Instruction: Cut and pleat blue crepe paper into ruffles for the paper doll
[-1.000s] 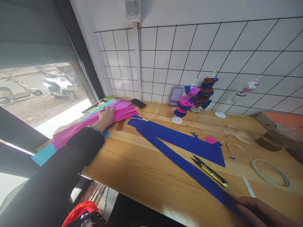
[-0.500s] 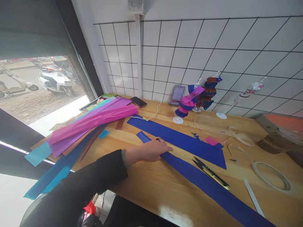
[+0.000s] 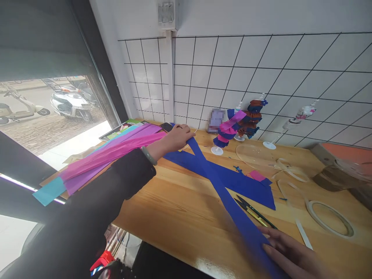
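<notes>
My left hand (image 3: 178, 137) pinches one end of a long blue crepe paper strip (image 3: 216, 178), raised over the table's far side. From there the strip runs diagonally down to my right hand (image 3: 290, 248), whose thumb and fingers grip its edge near the front. Beneath it lies a second, wider blue crepe paper strip (image 3: 247, 186), flat on the wood. Black-and-gold thread snips (image 3: 252, 211) rest just beyond my right fingers, partly covered by them.
Pink and purple crepe paper sheets (image 3: 116, 153) are piled at the left, under my left forearm. Paper-decorated stands (image 3: 228, 130) line the wall. Toward the right are a tape roll (image 3: 331, 219), a white stick (image 3: 303, 234) and small paper scraps (image 3: 258, 176).
My left hand has lifted the narrower strip's end and moved away toward the wall. My right hand has come into view at lower right, gripping the same strip.
</notes>
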`<action>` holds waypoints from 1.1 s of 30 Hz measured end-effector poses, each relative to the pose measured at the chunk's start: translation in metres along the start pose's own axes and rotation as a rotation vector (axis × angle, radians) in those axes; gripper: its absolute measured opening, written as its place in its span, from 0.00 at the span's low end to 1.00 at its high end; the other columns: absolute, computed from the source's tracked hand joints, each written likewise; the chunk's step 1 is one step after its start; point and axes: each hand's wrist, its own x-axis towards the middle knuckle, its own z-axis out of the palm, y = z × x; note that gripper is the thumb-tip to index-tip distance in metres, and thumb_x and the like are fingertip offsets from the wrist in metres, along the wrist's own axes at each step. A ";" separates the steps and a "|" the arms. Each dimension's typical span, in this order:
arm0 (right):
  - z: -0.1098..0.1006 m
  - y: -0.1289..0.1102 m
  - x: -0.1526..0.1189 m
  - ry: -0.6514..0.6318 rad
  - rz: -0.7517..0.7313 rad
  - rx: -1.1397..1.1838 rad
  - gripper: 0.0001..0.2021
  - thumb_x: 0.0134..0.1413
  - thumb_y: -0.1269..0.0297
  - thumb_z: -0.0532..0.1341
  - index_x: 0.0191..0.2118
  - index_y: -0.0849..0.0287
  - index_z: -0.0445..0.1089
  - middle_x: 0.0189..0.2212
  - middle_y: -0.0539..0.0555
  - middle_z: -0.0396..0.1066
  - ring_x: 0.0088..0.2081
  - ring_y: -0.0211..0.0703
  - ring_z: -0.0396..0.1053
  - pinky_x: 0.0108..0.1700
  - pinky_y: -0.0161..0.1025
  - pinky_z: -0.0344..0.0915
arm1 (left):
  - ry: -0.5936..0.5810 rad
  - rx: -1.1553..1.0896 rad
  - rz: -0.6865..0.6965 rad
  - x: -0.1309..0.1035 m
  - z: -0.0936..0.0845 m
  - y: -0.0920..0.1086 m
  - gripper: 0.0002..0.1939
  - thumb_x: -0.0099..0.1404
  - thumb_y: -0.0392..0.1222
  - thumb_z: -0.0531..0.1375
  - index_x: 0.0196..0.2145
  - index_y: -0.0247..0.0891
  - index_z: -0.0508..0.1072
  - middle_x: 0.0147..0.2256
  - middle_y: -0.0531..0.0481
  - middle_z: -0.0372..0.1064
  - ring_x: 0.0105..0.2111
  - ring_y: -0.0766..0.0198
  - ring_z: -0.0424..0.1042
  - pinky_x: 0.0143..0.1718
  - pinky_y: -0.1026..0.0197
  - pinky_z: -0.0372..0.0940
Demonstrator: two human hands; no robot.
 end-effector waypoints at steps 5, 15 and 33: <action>0.059 -0.030 0.017 -0.012 0.005 0.169 0.19 0.35 0.54 0.65 0.38 0.56 0.70 0.25 0.52 0.72 0.28 0.44 0.70 0.27 0.37 0.66 | 0.127 0.138 -0.293 0.011 0.024 -0.012 0.25 0.61 0.35 0.48 0.57 0.38 0.52 0.57 0.36 0.47 0.58 0.47 0.40 0.52 0.41 0.36; 0.103 -0.054 0.055 -0.081 0.040 0.408 0.21 0.36 0.58 0.65 0.39 0.58 0.62 0.23 0.48 0.72 0.24 0.42 0.71 0.26 0.38 0.68 | 0.032 -0.415 -0.607 -0.038 0.067 0.037 0.27 0.58 0.35 0.52 0.56 0.35 0.53 0.42 0.39 0.64 0.45 0.54 0.64 0.45 0.53 0.57; 0.121 -0.065 0.107 -0.007 0.040 0.490 0.19 0.34 0.58 0.66 0.36 0.57 0.64 0.25 0.48 0.69 0.23 0.38 0.67 0.22 0.35 0.65 | -0.267 -1.968 -0.693 -0.066 0.059 0.102 0.37 0.55 0.50 0.58 0.59 0.46 0.46 0.26 0.50 0.68 0.25 0.64 0.72 0.28 0.59 0.68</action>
